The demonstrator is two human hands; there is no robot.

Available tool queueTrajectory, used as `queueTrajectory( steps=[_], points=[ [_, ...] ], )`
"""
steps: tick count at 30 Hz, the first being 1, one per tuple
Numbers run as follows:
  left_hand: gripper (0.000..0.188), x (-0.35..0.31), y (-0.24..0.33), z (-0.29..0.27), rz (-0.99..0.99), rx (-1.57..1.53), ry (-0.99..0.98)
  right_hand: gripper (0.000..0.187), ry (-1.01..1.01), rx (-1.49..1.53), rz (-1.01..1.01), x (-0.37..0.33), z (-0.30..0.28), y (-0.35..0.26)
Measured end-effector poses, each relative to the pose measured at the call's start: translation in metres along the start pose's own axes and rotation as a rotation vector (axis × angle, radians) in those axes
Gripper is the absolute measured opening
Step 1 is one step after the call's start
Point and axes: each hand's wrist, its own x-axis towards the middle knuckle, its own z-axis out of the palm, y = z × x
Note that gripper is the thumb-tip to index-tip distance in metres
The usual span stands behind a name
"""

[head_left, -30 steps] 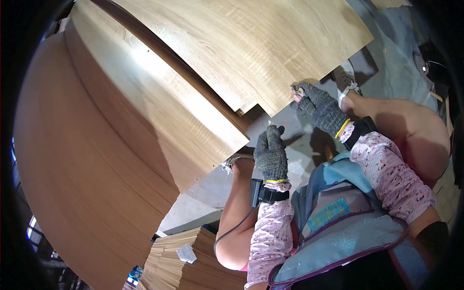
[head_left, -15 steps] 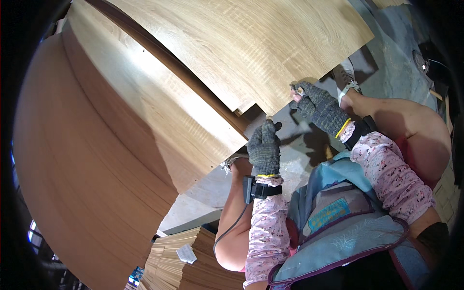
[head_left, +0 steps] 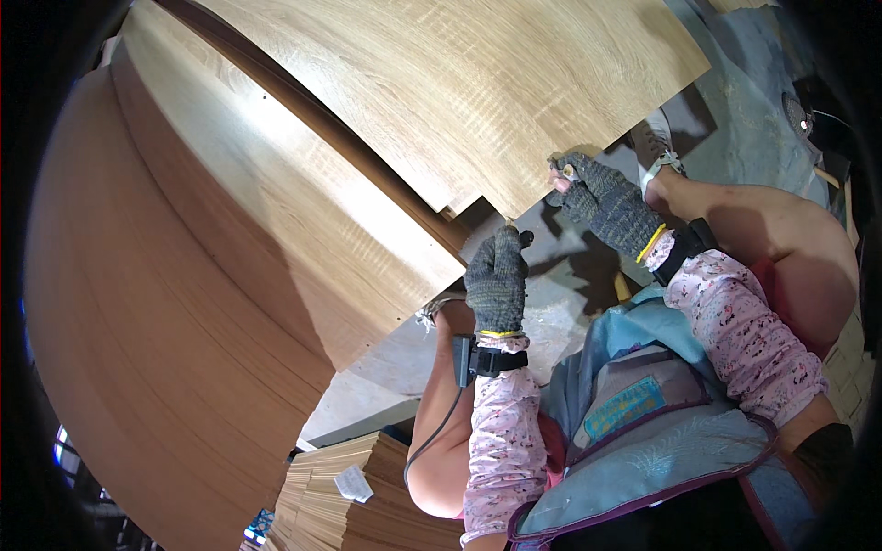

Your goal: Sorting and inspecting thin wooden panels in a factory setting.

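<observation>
A light wood-grain panel (head_left: 514, 101) with a small square notch near its corner spreads across the top of the head view. My left hand (head_left: 496, 280), in a dark grey knitted glove, is closed with its fingertips at the notched corner. Along the panel's near edge, my right hand (head_left: 606, 207), gloved the same way, has its fingers curled at the board; bare fingertips show. How far the fingers reach under the panel is hidden. To the left lies another wood-grain board (head_left: 322, 220) with small holes, its corner beside my left hand.
A large brown board surface (head_left: 184, 349) curves down the left side. Below it stands a stack of thin boards (head_left: 322, 496) with a white paper scrap (head_left: 354, 483) on it. My legs and shoes flank the grey floor (head_left: 551, 308). A fan-like round object (head_left: 797, 118) sits far right.
My left hand has shifted slightly left, and the panel's corner and the left board appear a little further left. My right hand is almost unmoved.
</observation>
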Motion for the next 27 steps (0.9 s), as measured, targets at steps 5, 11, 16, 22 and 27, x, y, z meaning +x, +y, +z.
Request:
queueTrajectory(
  steps=[5, 11, 16, 22, 27],
  points=[
    [0.034, 0.0, 0.015, 0.006, -0.016, 0.088, -0.042, 0.034, 0.034, -0.122, -0.018, 0.002, -0.012, -0.008],
    [0.035, 0.003, 0.001, -0.007, -0.081, 0.059, -0.078, 0.034, 0.035, -0.043, -0.059, 0.003, 0.006, 0.013],
    [0.033, 0.003, 0.006, -0.002, -0.035, 0.121, -0.173, 0.033, 0.036, -0.114, -0.035, 0.004, -0.004, 0.013],
    [0.034, -0.008, -0.002, -0.006, -0.099, -0.066, -0.133, 0.034, 0.029, -0.091, -0.092, 0.005, 0.003, 0.008],
    [0.033, -0.005, 0.009, 0.001, -0.023, -0.06, -0.055, 0.035, 0.02, -0.243, -0.136, 0.005, -0.006, 0.016]
  ],
)
